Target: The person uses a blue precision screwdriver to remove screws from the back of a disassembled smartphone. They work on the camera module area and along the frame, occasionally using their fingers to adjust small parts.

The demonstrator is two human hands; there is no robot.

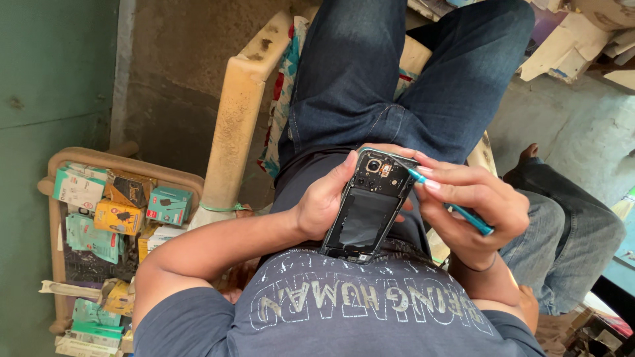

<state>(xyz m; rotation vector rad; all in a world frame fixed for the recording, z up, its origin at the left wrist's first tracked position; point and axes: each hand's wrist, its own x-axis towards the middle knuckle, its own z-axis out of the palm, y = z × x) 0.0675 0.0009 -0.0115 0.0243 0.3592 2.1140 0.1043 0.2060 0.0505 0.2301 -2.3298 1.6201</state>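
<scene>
While the left hand point(324, 201) clamps around the left edge of an opened phone point(367, 208) held above the lap, the right hand point(473, 205) pinches a teal tool point(456, 210) whose tip meets the phone's top right corner, near the camera.

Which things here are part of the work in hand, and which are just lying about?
In use: opened phone, held by left hand; teal tool, held by right hand.

Lying about: small boxes on a tray, cardboard, chair arm.
</scene>
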